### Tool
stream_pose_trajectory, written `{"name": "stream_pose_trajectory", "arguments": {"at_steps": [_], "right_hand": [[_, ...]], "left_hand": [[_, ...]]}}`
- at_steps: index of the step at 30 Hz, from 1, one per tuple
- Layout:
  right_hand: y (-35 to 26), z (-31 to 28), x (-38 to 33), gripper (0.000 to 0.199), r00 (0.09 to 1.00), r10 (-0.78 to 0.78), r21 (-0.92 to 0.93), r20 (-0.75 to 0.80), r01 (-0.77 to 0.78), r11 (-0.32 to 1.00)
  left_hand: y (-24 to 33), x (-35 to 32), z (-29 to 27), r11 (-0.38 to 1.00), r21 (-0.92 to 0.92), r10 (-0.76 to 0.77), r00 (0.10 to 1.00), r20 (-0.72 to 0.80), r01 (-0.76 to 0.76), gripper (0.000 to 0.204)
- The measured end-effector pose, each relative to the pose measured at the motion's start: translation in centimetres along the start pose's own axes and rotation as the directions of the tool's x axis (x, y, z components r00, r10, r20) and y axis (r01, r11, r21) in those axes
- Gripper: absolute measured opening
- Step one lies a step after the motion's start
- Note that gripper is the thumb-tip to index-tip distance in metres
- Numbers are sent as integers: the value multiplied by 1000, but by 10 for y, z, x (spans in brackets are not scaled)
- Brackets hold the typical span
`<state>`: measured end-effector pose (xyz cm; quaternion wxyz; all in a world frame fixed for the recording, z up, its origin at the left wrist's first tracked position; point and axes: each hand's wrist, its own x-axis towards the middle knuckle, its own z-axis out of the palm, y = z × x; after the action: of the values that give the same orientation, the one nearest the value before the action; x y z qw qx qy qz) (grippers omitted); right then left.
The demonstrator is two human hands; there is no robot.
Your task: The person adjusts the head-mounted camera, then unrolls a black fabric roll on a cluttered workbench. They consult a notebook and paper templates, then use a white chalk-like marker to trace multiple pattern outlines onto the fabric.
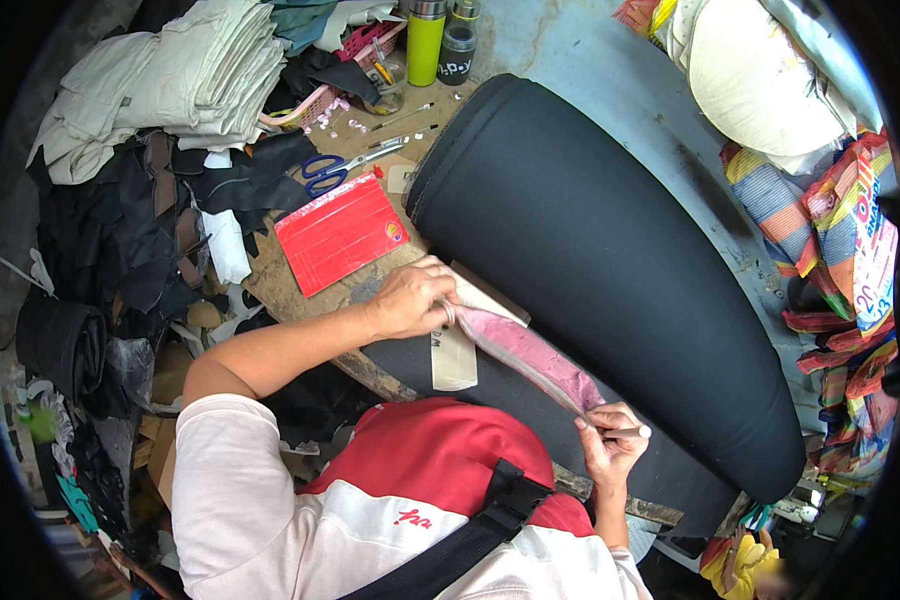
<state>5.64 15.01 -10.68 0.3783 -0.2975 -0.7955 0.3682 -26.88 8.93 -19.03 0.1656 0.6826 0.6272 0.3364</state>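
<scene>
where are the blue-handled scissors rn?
Head view, upper left: the blue-handled scissors lie on the workbench just above the red card, beside the black scraps.

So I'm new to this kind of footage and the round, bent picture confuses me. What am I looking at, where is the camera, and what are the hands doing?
The camera sits on the person's head and looks down, so you see their own arms; its wide lens bends the edges. No machine here, just two bare hands. The left hand presses a pink curved pattern piece flat on a big roll of black material. The right hand holds a thin silver pen at the pattern's tip. On the cluttered wooden table lie a red booklet, blue-handled scissors, dark leather scraps and folded pale cloth.
</scene>
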Motion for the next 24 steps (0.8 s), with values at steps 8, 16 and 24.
{"name": "stream_pose_trajectory", "arguments": {"at_steps": [8, 16, 24], "right_hand": [[-49, 24, 62, 24, 967, -184, 359, 178, 110, 927], [9, -35, 69, 41, 733, -15, 150, -680, 159, 976], [83, -80, 24, 29, 556, -141, -348, -819, -287, 892]], "left_hand": [[55, -8, 21, 866, -499, 255, 831, 495, 32, 71], [-20, -47, -66, 770, -538, -541, 798, -265, 343, 20], [-118, 1, -237, 568, 258, -478, 569, -669, 781, 39]]}}
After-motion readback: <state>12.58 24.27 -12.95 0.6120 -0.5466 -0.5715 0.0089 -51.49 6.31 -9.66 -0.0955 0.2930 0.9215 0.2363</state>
